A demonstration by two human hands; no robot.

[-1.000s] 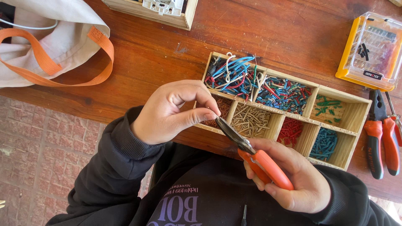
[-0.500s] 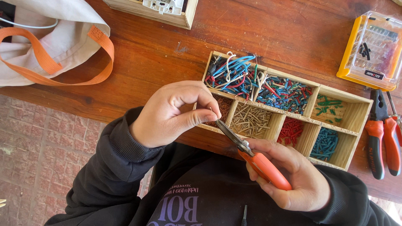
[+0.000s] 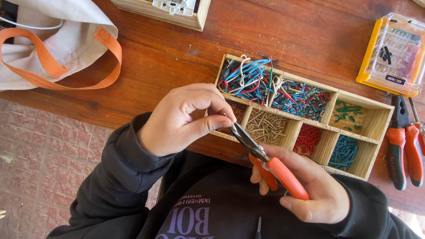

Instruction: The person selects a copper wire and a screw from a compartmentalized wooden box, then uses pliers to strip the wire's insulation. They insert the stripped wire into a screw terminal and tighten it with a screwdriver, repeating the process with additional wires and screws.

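Note:
My right hand [image 3: 305, 186] grips the orange handles of a pair of small pliers [image 3: 265, 161], whose dark jaws point up-left. My left hand [image 3: 181, 119] pinches its thumb and forefinger right at the jaw tips; whatever small piece sits there is hidden by the fingers. Both hands hover at the near edge of a wooden divided tray [image 3: 376, 119]. The tray's compartments hold blue, red and white wire lengths [image 3: 245, 79], mixed cut bits [image 3: 301, 97], bare metal pieces [image 3: 265, 126], red bits [image 3: 308, 139], green bits [image 3: 347, 113] and blue bits [image 3: 343, 152].
A cream cloth bag with orange straps [image 3: 53, 48] lies at the left of the wooden table [image 3: 155, 66]. A yellow clear-lidded bit case [image 3: 394, 55] is at the upper right, larger orange-handled pliers [image 3: 405, 141] below it. A wooden box [image 3: 164, 11] sits at the top. Brick floor shows lower left.
The pliers have shifted slightly left and down while my left fingers stay pinched at the jaw tips. Everything on the table is unmoved.

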